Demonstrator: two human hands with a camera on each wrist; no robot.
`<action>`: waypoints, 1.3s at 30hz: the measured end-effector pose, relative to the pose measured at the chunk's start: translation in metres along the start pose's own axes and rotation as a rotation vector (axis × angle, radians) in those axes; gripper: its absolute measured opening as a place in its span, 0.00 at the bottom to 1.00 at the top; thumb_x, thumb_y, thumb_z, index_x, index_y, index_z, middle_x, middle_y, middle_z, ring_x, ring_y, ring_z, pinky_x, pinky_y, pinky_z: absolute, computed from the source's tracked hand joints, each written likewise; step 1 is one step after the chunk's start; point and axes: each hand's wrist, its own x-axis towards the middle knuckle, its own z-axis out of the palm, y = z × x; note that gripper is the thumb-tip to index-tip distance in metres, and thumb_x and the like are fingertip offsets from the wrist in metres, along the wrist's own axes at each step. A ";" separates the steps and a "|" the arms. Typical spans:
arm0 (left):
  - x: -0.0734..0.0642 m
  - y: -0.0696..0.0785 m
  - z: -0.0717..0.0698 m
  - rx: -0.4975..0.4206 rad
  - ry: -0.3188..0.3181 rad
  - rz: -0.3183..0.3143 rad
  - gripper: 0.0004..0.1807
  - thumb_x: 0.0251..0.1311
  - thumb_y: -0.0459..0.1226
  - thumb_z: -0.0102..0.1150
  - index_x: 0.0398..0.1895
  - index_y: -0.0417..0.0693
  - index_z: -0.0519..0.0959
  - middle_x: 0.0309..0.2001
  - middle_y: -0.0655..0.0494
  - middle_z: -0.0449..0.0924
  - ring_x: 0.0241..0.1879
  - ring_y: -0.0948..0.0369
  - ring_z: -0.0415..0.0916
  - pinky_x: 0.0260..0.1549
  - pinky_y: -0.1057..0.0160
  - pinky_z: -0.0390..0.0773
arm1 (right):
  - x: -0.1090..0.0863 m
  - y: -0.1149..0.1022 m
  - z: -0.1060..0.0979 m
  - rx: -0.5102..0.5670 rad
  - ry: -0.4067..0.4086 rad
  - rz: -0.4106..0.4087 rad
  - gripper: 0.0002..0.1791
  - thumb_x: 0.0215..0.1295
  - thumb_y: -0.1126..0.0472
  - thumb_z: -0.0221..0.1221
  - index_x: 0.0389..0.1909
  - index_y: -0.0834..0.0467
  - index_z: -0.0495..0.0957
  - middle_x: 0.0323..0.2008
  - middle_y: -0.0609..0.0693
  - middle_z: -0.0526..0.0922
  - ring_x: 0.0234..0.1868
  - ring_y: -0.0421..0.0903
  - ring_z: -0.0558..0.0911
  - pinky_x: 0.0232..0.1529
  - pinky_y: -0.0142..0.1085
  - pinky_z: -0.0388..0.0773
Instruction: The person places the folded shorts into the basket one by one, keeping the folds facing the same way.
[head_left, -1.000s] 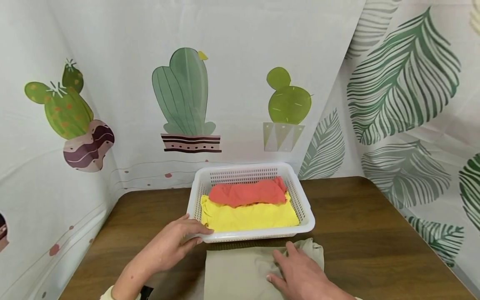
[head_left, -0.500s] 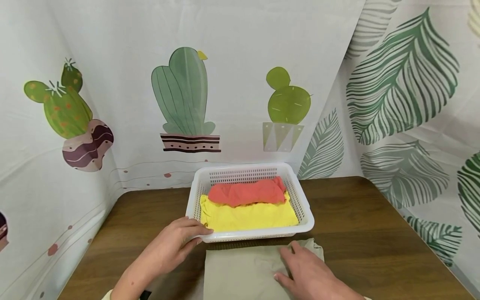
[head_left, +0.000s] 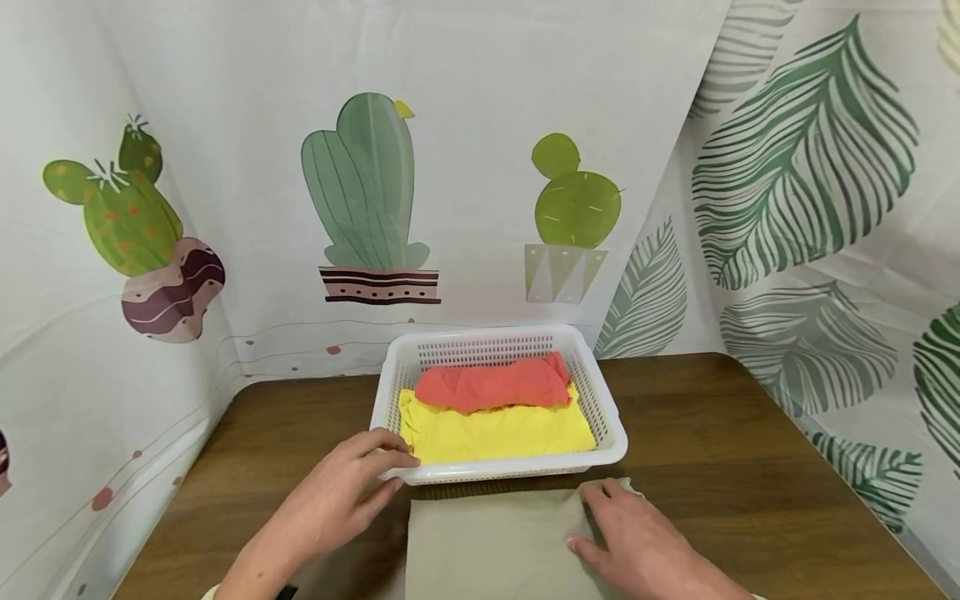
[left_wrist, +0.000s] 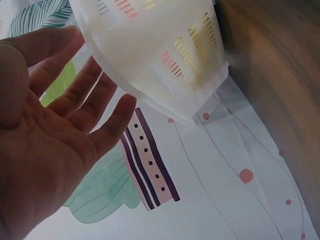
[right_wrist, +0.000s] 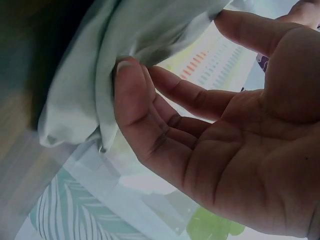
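A folded grey-green cloth (head_left: pixel 487 537) lies flat on the table in front of a white plastic basket (head_left: pixel 517 472). My right hand (head_left: pixel 637 529) rests on the cloth's right side, fingers bent lightly at its far right corner and thumb spread apart. The right wrist view shows those fingertips against the layered edge of the cloth (right_wrist: pixel 102 85). With fingers spread, my left hand (head_left: pixel 341 492) touches the front left corner of the basket's rim. From the left wrist, its fingertips meet the rim (left_wrist: pixel 112 75). Inside the basket, a red folded cloth (head_left: pixel 491 386) lies behind and partly over a yellow one (head_left: pixel 498 435).
The dark wooden table (head_left: pixel 720 450) extends to both sides of the basket. Behind it hangs a white curtain (head_left: pixel 480 167) printed with cacti, meeting a leaf-patterned one (head_left: pixel 802 158) on the right. The basket stands near the table's back edge.
My right hand has slid to the right over the cloth, whose top now looks smoother. My left hand has shifted only slightly at the basket's corner.
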 end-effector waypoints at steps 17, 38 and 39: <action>-0.019 0.005 -0.021 -0.053 0.168 0.028 0.17 0.64 0.34 0.72 0.48 0.68 0.84 0.49 0.75 0.80 0.49 0.70 0.80 0.54 0.73 0.74 | -0.011 0.023 -0.013 -0.039 0.070 0.051 0.32 0.60 0.43 0.76 0.55 0.61 0.80 0.47 0.53 0.82 0.45 0.51 0.82 0.50 0.53 0.83; -0.039 0.014 -0.009 -0.264 -0.014 -0.088 0.15 0.68 0.38 0.72 0.44 0.74 0.80 0.39 0.82 0.80 0.39 0.76 0.79 0.38 0.68 0.84 | -0.006 0.046 -0.025 -0.031 0.042 0.142 0.40 0.62 0.35 0.71 0.54 0.66 0.75 0.36 0.50 0.78 0.34 0.46 0.77 0.37 0.47 0.82; -0.039 0.014 -0.008 -0.279 -0.032 -0.096 0.13 0.68 0.39 0.71 0.43 0.73 0.81 0.39 0.81 0.80 0.38 0.76 0.79 0.37 0.66 0.84 | -0.006 0.047 -0.025 -0.035 0.040 0.142 0.40 0.62 0.34 0.71 0.54 0.67 0.75 0.36 0.50 0.79 0.35 0.46 0.78 0.37 0.47 0.82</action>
